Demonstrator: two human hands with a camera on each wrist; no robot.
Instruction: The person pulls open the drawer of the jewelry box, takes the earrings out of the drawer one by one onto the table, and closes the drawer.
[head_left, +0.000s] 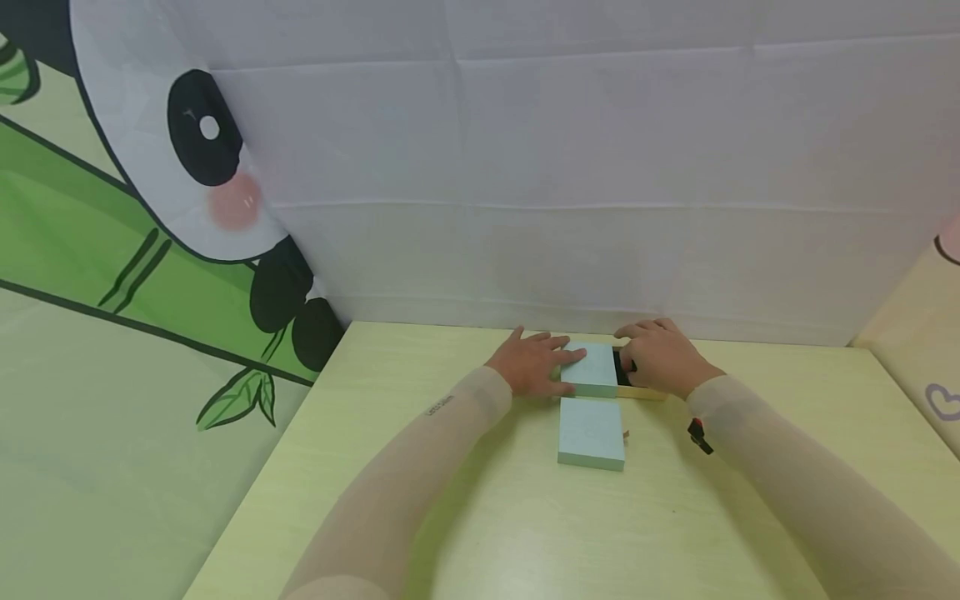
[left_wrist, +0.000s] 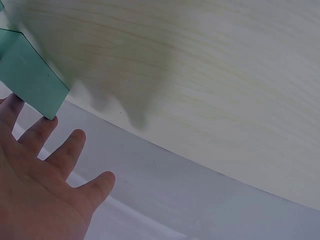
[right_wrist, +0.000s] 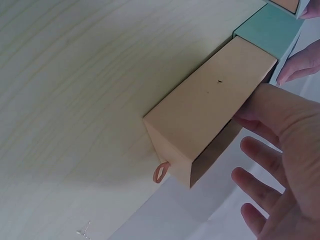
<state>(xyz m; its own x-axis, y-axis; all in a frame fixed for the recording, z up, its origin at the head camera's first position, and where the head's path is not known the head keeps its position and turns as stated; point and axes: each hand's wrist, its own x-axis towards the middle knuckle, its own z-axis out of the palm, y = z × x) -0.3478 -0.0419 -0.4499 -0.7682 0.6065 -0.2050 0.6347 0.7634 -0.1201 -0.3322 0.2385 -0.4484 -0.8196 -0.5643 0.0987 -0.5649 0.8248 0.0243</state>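
Observation:
Two pale blue-green drawer boxes are on the table. My left hand (head_left: 536,364) rests spread on the far box's sleeve (head_left: 592,371), a finger across its top; in the left wrist view, two fingertips meet the edge of a green box (left_wrist: 37,80). The far box's tan drawer (right_wrist: 210,95) is pulled out to the right and shows a dark inside. My right hand (head_left: 663,358) reaches into that drawer with its thumb side, the other fingers out beyond its wall. I cannot tell whether it pinches anything inside. The near box (head_left: 590,429) lies in front, its drawer closed.
A small ribbon loop (right_wrist: 160,172) hangs from the open drawer's end. The pale wood-grain table (head_left: 517,508) ends at a white cloth backdrop (head_left: 562,167). A cartoon panda print (head_left: 202,125) covers the left side. A red and black object (head_left: 699,436) sits at my right sleeve.

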